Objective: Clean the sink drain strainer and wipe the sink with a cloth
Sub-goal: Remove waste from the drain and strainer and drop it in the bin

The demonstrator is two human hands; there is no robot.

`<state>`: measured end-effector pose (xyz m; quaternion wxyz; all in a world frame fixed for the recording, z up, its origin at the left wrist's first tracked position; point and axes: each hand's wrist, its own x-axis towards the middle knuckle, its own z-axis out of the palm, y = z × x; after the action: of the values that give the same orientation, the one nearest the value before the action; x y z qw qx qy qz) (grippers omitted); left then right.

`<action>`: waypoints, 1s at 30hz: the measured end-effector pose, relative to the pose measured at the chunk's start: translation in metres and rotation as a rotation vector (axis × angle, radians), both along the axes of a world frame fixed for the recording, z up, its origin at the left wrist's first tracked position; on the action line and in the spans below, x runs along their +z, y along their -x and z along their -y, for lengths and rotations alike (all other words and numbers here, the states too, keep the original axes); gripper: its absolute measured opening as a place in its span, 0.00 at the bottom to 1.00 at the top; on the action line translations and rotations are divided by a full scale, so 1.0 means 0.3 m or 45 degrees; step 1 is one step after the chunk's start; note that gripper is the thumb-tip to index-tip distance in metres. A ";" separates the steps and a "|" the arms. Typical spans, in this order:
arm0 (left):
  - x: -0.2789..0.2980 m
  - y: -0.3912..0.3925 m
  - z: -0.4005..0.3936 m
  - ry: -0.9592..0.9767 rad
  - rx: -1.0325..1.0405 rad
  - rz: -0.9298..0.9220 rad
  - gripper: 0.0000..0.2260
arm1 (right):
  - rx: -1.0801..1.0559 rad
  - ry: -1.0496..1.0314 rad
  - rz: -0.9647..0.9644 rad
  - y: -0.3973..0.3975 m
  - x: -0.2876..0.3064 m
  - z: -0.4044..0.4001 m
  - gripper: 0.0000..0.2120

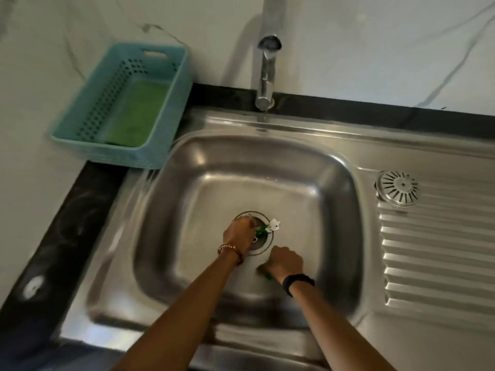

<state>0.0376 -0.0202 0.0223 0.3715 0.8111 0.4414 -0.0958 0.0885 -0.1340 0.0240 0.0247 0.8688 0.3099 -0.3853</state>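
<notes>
The steel sink [214,188] has an open drain hole [263,243] in its floor. The round slotted drain strainer [397,189] lies out on the ribbed drainboard at the right. My left hand [239,232] is over the drain, its fingers pinched on green and white scraps [269,226] at the drain's rim. My right hand [285,261] is a closed fist resting on the sink floor just right of the drain. A small green scrap [267,276] sticks out from under it. A green cloth [134,113] lies in the basket at the back left.
A teal perforated basket [171,76] stands on the black counter [67,215] at the sink's back left corner. The chrome tap [265,73] rises behind the sink; no water runs. The marble wall is close behind. The image is blurred.
</notes>
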 end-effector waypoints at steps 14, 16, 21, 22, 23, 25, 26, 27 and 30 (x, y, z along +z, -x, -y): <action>-0.123 -0.078 0.020 0.073 -0.015 0.040 0.06 | -0.296 -0.195 -0.021 -0.191 0.027 -0.021 0.07; -0.096 -0.058 0.006 0.145 0.188 0.134 0.05 | -0.478 -0.335 -0.160 -0.209 0.054 -0.021 0.04; 0.036 0.034 -0.015 0.297 0.490 0.342 0.04 | -0.838 -0.731 -0.534 -0.171 0.154 -0.030 0.05; 0.073 0.062 -0.012 0.312 0.523 0.380 0.05 | -0.865 -0.792 -0.591 -0.146 0.182 -0.033 0.04; 0.115 0.091 -0.006 0.334 0.562 0.431 0.07 | -0.895 -0.841 -0.652 -0.118 0.211 -0.036 0.04; 0.210 0.156 0.016 0.399 0.653 0.563 0.10 | -0.951 -0.930 -0.798 -0.051 0.272 -0.036 0.04; 0.264 0.202 0.033 0.426 0.699 0.649 0.11 | -0.948 -0.973 -0.865 -0.007 0.308 -0.033 0.04; 0.319 0.258 0.056 0.447 0.747 0.743 0.11 | -0.924 -1.012 -0.921 0.043 0.345 -0.028 0.04; 0.463 0.466 0.143 0.423 0.863 0.979 0.08 | -0.816 -1.115 -1.054 0.217 0.457 0.005 0.04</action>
<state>-0.1022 -0.0630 0.1611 0.6396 0.5302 0.4894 0.2650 0.0235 -0.1356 0.1612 -0.5651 0.6285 0.1487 -0.5134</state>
